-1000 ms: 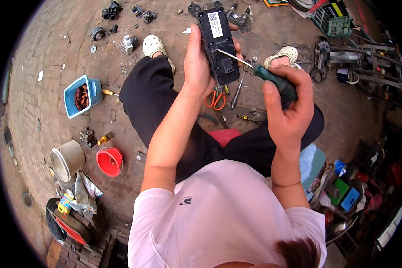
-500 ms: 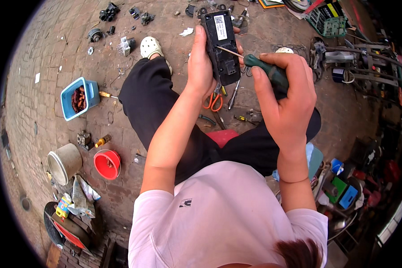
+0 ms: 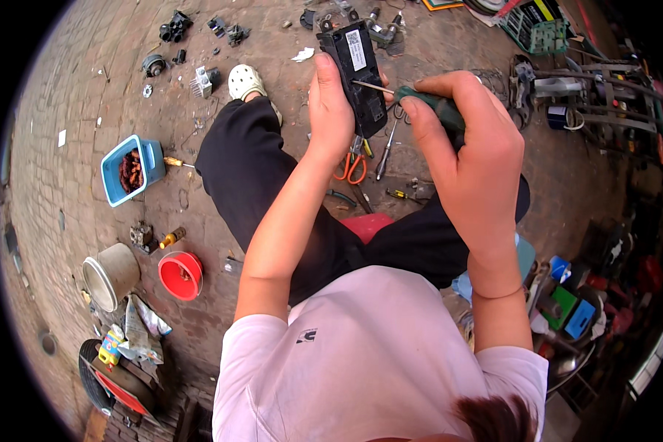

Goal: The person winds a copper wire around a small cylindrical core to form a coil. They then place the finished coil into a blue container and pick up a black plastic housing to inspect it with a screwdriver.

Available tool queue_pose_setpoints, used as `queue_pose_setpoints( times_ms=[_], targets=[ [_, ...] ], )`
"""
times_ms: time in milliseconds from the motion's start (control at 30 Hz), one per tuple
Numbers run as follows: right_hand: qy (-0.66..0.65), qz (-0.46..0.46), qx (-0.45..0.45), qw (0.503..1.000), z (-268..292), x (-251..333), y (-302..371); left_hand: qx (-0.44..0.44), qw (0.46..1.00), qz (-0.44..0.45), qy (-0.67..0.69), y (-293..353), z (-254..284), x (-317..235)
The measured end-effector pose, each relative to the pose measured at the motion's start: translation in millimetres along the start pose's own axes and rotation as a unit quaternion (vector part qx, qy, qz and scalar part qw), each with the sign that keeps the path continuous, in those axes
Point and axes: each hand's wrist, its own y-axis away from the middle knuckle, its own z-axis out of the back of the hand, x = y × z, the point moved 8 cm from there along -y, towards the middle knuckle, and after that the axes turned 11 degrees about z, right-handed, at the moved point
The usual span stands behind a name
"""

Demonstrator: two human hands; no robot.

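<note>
My left hand (image 3: 333,110) is closed around a black plastic module (image 3: 359,81), a flat oblong housing with mounting ears at its far end and a white label on its face. My right hand (image 3: 468,125) grips the dark green handle of a screwdriver (image 3: 429,105). Its thin metal shaft points left, and the tip meets the module's face just below the label. Whether the tip sits in a screw is too small to tell. Below the module on the ground lie orange-handled pliers (image 3: 355,169) and a slim screwdriver (image 3: 385,155).
At the left stand a blue basin (image 3: 155,163) with brownish parts, a red bucket (image 3: 180,276) and a whitish bucket (image 3: 112,276). Several loose machine parts (image 3: 175,28) lie at the far left. A green tool case (image 3: 538,33) and metal parts (image 3: 567,88) crowd the right side.
The module has turned and tilted slightly in my left hand and moved a little left. My right hand has followed left with the screwdriver, its tip still at the module's face.
</note>
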Motion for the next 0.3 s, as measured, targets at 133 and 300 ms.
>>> queue_pose_setpoints(
  times_ms=[133,300],
  targets=[
    [0.004,0.035,0.004,0.999,-0.2,5.7,-7.2,0.001,0.998,-0.022,-0.060,5.2,-1.2,-4.3],
    [0.001,0.120,0.024,0.992,-4.1,9.7,-8.0,-0.008,0.999,0.008,-0.049,4.3,3.7,-0.7]
  ],
)
